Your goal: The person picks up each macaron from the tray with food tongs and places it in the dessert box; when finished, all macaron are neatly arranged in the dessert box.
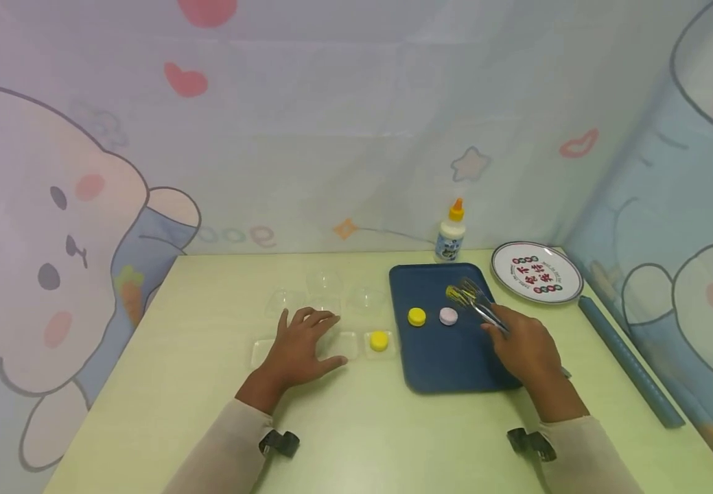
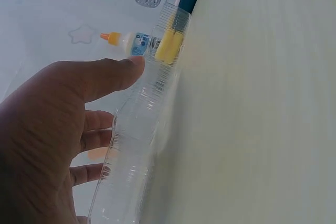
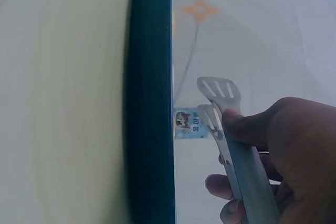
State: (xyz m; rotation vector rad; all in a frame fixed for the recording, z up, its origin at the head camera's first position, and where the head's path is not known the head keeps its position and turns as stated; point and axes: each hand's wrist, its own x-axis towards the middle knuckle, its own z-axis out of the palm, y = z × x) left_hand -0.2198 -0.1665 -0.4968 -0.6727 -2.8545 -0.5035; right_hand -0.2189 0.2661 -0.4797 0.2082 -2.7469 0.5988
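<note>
My left hand [image 1: 297, 350] is spread over a row of clear plastic trays [image 1: 346, 345], thumb and fingers apart. In the left wrist view, its thumb tip overlaps a clear tray edge [image 2: 139, 129]. A yellow macaron [image 1: 379, 341] sits in the rightmost small compartment. My right hand [image 1: 526, 346] grips slotted metal tongs [image 3: 247, 177], their tips slightly apart over the dark blue tray [image 1: 449, 370]. Beside the tips in the head view is another yellow macaron [image 1: 452, 293], partly covered by them. A yellow macaron [image 1: 416, 317] and a pale pink one [image 1: 448, 316] lie on the tray.
Clear plastic lids [image 1: 366, 299] stand behind the left hand. At the back are a white glue bottle [image 1: 449, 240] with an orange tip and a printed white plate [image 1: 535, 281]. A blue-grey bar [image 1: 630, 363] lies along the right table edge.
</note>
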